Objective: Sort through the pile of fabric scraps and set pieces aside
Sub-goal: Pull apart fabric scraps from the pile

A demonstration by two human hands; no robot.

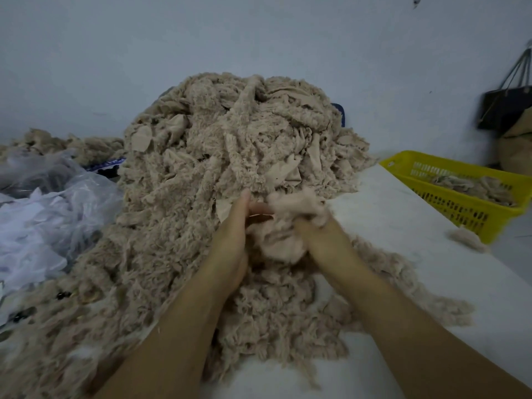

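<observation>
A tall pile of beige fluffy fabric scraps (230, 145) covers the middle of the white table (403, 214) and spreads toward me. Both my hands are at its near slope. My right hand (319, 228) grips a fluffy beige scrap (299, 205) lifted slightly off the pile. My left hand (233, 234) lies beside it, fingers straight and pointing up the pile, touching the same scrap with its fingertips. The inner sides of both hands are hidden by fabric.
A yellow slotted plastic basket (472, 211) with a few beige scraps stands at the right edge of the table. A loose tuft (466, 239) lies before it. Clear plastic bags with white material (43, 214) sit at the left. A dark bag (503, 108) hangs on the wall.
</observation>
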